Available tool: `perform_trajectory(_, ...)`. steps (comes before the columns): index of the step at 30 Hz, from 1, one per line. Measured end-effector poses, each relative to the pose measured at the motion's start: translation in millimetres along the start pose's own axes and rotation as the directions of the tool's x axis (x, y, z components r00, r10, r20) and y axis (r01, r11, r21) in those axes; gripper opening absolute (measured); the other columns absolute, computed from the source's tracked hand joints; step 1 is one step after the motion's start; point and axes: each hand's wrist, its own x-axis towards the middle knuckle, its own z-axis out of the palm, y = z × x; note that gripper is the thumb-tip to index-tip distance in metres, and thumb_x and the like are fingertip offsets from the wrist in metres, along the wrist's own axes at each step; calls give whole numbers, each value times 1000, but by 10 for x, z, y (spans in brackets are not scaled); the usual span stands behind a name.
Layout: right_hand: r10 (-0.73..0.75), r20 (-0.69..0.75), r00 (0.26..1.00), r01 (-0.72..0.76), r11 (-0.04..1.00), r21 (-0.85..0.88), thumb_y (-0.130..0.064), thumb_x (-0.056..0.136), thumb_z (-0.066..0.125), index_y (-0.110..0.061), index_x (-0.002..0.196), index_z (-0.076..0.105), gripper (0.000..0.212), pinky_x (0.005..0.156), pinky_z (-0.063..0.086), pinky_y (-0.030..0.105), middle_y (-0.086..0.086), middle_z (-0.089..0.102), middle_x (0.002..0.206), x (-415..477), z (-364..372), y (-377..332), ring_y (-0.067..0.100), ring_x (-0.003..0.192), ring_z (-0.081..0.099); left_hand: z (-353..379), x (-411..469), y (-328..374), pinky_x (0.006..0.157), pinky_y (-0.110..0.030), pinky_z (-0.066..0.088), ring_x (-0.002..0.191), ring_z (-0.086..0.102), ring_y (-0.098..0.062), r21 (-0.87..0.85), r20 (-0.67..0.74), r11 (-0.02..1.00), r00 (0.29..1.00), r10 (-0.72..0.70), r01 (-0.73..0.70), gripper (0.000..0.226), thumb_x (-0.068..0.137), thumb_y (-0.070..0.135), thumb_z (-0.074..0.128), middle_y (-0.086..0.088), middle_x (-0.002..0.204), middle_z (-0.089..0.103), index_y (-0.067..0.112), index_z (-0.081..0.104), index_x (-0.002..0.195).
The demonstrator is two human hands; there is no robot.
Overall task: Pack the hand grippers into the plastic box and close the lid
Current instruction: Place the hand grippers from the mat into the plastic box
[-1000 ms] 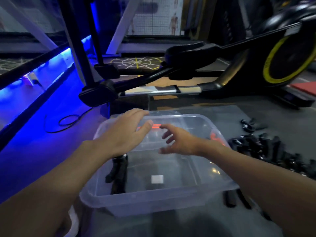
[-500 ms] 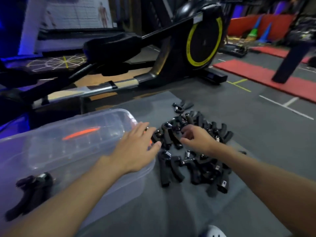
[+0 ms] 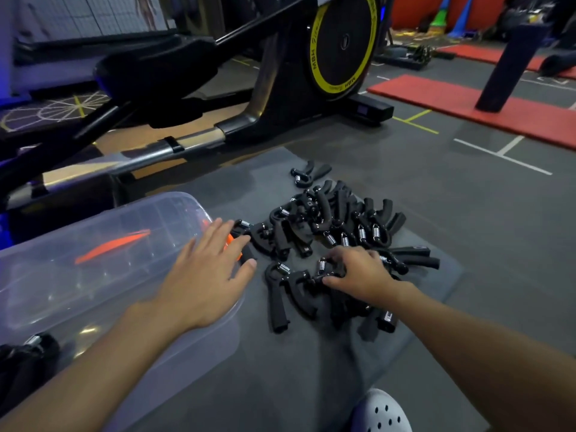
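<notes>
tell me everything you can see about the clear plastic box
The plastic box is a clear, slightly cloudy tub with rounded corners. It stands upright on the grey mat, left of the pile of hand grippers. Through its walls show orange parts. A black hand gripper lies inside at its near-left corner. The left hand, fingers straight, lies over its right end.

Grey floor (image 3: 467, 194) with white and yellow lines. Grey mat (image 3: 280, 375), near. Black trainer (image 3: 274, 98), flywheel (image 3: 343, 42) yellow-ringed, rear centre. Red mats (image 3: 452, 101), rear right. Dark post (image 3: 505, 63) on one. Green and blue cones (image 3: 461, 17) beyond. Blue light (image 3: 6, 98), left edge.
</notes>
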Motion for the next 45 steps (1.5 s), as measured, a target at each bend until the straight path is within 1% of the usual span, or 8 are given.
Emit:
perform_trajectory(6,213,145,966,-217,976,14,-65,71,69,-36,142,38,83,109,24,57,-13,48,140,-272,-21,314,21,139,30,-2,-5,4,119,-46,16,150,-1,-12,-25,-23,1000,1000,12,-13,84,78,67,3,3,161,16,31,39,144)
perform_trajectory(12,109,173,979,-133,983,130,-48,69,82,-18,148,36,96,116,29,42,3,38,151,-294,121,364,25,143,27,-43,-25,49,116,-43,20,149,5,-13,1,-36,1000,999,23,-23,82,77,64,3,4,156,24,30,44,140)
perform_trajectory(18,120,155,981,-146,975,169,-44,70,83,-13,141,45,86,111,35,32,5,40,146,-295,113,376,22,135,40,-19,-3,30,116,-44,21,149,4,-12,23,-28,1000,1000,12,-12,82,77,64,2,4,156,24,31,43,140)
perform_trajectory(23,143,56,988,-152,963,222,-34,76,81,-10,131,55,66,91,36,17,3,51,132,-322,93,424,18,117,52,-3,9,12,117,-43,20,149,2,-13,48,-15,999,1000,16,-15,82,78,64,0,2,158,21,32,41,142)
perform_trajectory(29,173,-55,983,-144,926,349,-24,79,77,-18,110,67,33,82,55,32,-2,66,101,-339,57,400,14,88,65,-5,15,14,118,-43,18,149,0,-12,49,-10,999,1000,8,-8,82,78,64,-1,2,159,18,33,39,143)
perform_trajectory(34,164,-209,964,-52,888,458,-16,87,69,-22,97,72,12,64,53,21,-4,69,78,-337,-65,274,13,73,66,-17,6,18,119,-44,17,149,-2,-11,36,4,999,1000,8,-8,81,78,63,-1,3,160,17,33,39,142)
perform_trajectory(38,95,-318,943,90,849,520,-14,87,70,-20,92,72,8,73,55,32,-6,67,79,-315,-229,-41,10,73,64,-53,-6,36,118,-45,18,149,4,-12,-19,-11,1000,1000,1,-1,79,78,64,5,6,157,25,32,47,136)
perform_trajectory(45,-51,-525,849,423,662,619,-7,81,75,-22,108,73,30,86,57,37,-10,72,96,-290,-669,-944,13,92,69,-403,26,95,97,-35,45,113,57,-12,-503,-239,864,954,-181,38,43,89,49,56,5,124,60,23,59,123)
